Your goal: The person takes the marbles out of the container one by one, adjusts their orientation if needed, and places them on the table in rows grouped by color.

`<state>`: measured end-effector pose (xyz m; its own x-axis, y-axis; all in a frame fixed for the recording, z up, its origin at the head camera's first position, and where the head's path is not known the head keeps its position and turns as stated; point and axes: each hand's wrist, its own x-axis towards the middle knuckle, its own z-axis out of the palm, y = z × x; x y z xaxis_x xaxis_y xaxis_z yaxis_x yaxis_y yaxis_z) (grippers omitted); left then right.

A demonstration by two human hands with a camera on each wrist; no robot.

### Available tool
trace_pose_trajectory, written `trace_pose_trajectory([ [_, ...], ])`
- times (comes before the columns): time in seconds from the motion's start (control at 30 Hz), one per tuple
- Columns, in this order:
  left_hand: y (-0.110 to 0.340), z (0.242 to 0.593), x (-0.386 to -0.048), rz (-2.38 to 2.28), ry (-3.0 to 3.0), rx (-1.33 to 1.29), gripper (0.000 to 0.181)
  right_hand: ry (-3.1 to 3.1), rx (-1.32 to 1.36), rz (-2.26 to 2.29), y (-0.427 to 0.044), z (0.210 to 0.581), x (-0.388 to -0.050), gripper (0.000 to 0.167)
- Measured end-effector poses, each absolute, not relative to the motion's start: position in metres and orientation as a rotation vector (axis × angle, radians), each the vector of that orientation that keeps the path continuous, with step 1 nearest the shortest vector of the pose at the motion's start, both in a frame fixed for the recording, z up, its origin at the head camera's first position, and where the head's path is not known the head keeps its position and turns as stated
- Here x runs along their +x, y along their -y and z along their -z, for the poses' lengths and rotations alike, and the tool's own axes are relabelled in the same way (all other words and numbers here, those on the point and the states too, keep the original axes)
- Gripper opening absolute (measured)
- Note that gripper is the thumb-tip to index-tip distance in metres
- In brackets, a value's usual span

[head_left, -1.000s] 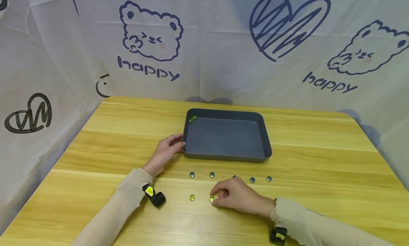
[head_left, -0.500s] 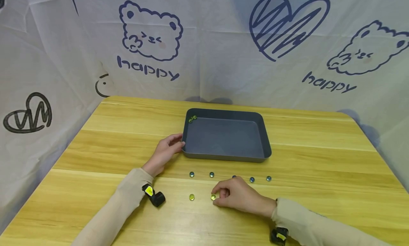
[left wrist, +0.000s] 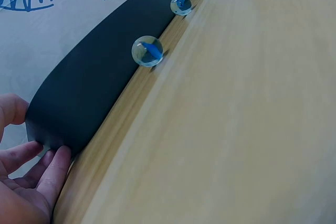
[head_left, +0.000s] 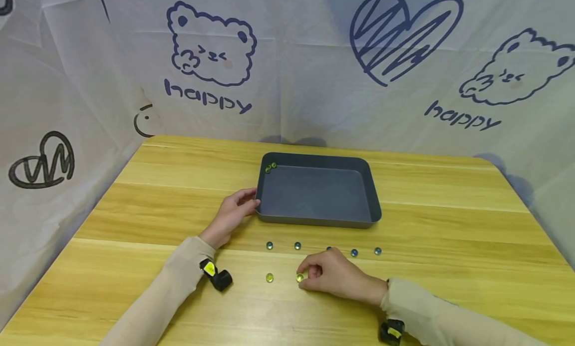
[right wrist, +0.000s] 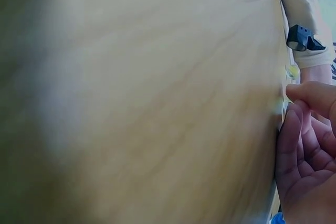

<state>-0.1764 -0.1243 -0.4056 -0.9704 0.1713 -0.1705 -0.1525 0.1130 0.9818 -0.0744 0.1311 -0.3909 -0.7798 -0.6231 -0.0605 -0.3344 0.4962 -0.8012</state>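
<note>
In the head view, the left hand [head_left: 228, 219] is at the near left corner of a dark grey tray [head_left: 319, 221]. Its fingertips rest against the tray's outer wall [left wrist: 89, 82] in the left wrist view, fingers extended. The right hand [head_left: 339, 278] pinches a yellow marble [head_left: 299, 277] between thumb and forefinger, low over the table or on it; I cannot tell which. Another yellow marble [head_left: 269, 277] lies to its left. From the right wrist, the right hand [right wrist: 310, 150] shows thumb and forefinger tips together, with the marble mostly hidden.
Several bluish marbles, such as this one [head_left: 297, 245], form a row between tray and right hand, one partly behind that hand. Two green-yellow marbles [head_left: 271, 167] lie in the tray's far left corner. A white cloth [head_left: 314, 101] with drawings hangs behind the wooden table [head_left: 179, 161].
The pinched yellow marble and right fingertips have shifted very slightly right and away from the person since a second ago. The left hand and tray stay put.
</note>
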Motion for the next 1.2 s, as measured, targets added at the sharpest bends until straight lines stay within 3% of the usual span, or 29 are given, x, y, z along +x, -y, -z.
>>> trace_pose_trajectory([
  [1.2, 0.1249, 0.4058, -0.1760, -1.939, -2.150, 0.020, 0.049, -2.409, -0.831, 1.140, -0.1242, 0.3905, -0.0748, 0.012],
])
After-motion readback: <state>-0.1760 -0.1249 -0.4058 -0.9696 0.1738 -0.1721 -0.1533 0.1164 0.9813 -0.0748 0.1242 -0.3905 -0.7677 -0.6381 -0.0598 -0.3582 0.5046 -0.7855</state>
